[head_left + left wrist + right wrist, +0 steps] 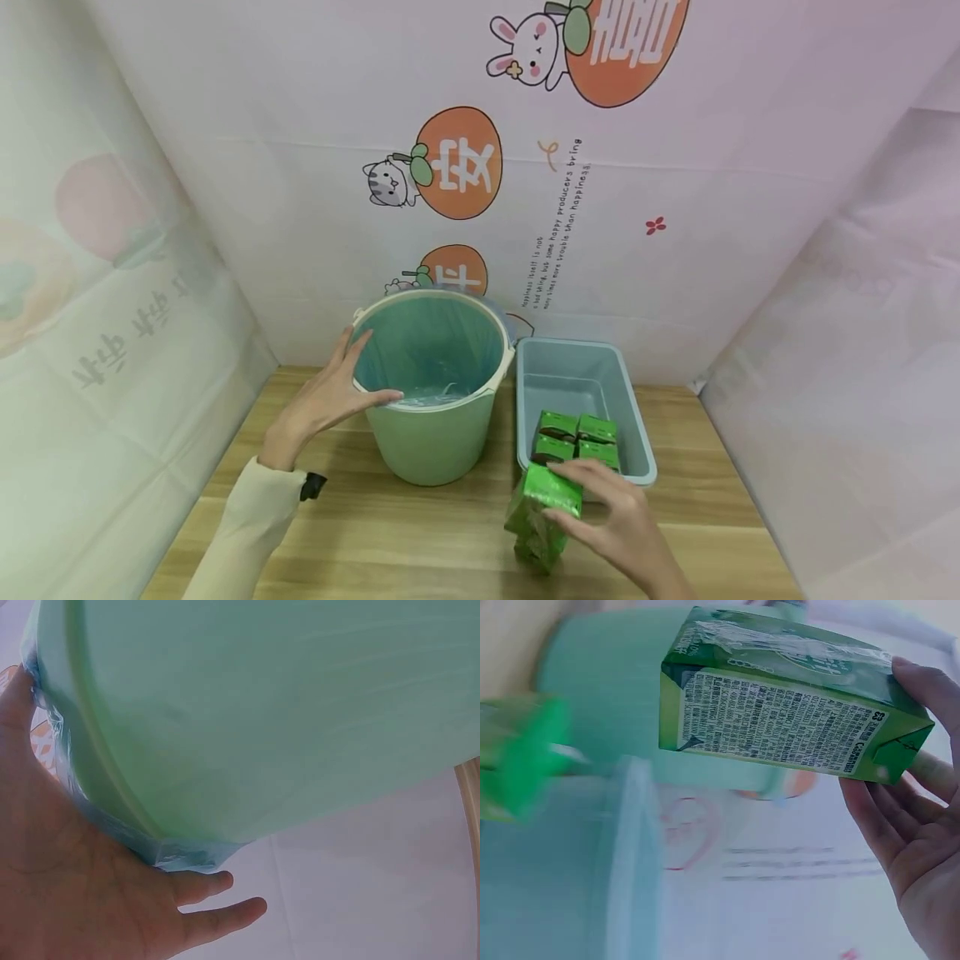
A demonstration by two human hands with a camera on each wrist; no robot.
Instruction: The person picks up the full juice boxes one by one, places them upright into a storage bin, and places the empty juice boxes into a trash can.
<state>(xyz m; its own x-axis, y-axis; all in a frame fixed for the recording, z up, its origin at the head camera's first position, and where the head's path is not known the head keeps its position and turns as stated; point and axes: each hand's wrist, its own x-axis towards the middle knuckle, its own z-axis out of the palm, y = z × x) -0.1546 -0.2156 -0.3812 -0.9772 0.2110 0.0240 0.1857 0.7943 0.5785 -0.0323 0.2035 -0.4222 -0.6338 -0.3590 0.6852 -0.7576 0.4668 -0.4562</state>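
A pale green bucket (431, 450) with a thin plastic liner stands on the wooden table. My left hand (330, 402) rests at the bucket's near left rim, fingers spread and mostly straight. In the left wrist view the palm (82, 892) lies against the liner (124, 832) folded over the rim. My right hand (611, 517) pinches a green drink carton (553, 492) by one end, just in front of the blue tray. The right wrist view shows printed text along the carton's side (776, 724), with the thumb on one face and fingers on another.
The light blue tray (633, 400) stands right of the bucket, with several green cartons (577, 437) grouped in its near part. Printed white cloth (330, 233) hangs behind and at both sides. A black piece (312, 486) sits at the left cuff.
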